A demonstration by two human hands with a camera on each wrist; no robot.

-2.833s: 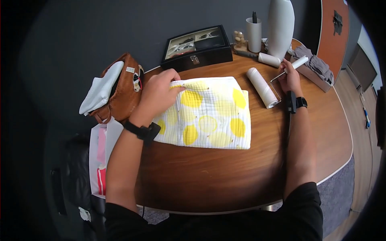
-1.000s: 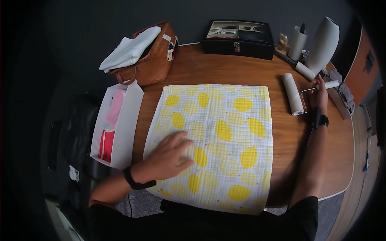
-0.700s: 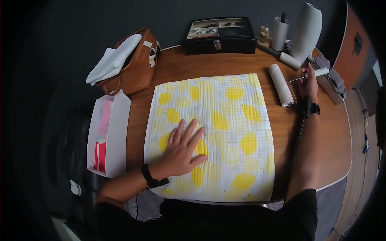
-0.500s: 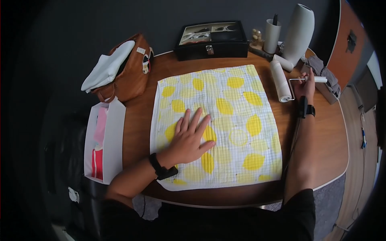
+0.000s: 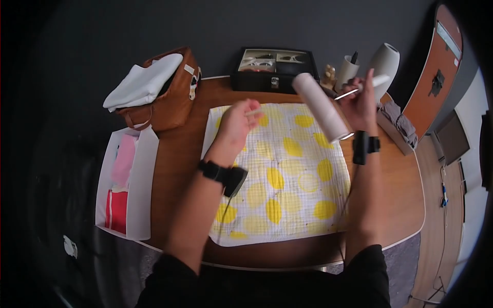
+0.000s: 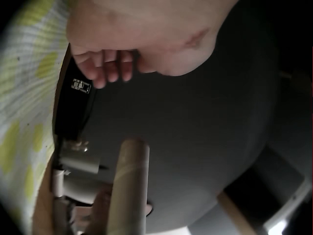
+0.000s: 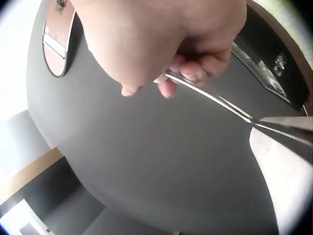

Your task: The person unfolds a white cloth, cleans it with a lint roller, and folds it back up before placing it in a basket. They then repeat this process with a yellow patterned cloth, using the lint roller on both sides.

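A white muslin cloth with yellow lemons [image 5: 287, 190] lies spread flat on the wooden table [image 5: 382, 197]. My right hand [image 5: 360, 105] grips the white handle of a lint roller [image 5: 322, 108], held up over the cloth's far right corner. Its metal rod [image 7: 210, 95] runs out from my fingers in the right wrist view. The roll's near end points down toward the cloth. My left hand [image 5: 233, 128] is raised above the cloth's far left part, fingers loosely bent. In the left wrist view those fingers [image 6: 112, 71] hang with nothing seen between them.
Behind the cloth stands a black glasses case [image 5: 272, 82]. A brown bag [image 5: 169, 113] with a white cloth and a white box [image 5: 141, 200] of folded clothes sit left. At the back right are a white vase [image 5: 386, 64], a pen cup [image 5: 347, 74] and a box of grey cloth [image 5: 398, 123].
The cloth was folded at first, then spread out. My left hand pressed flat on it and has since lifted and moved away from me. My right hand has raised the lint roller and brought it left.
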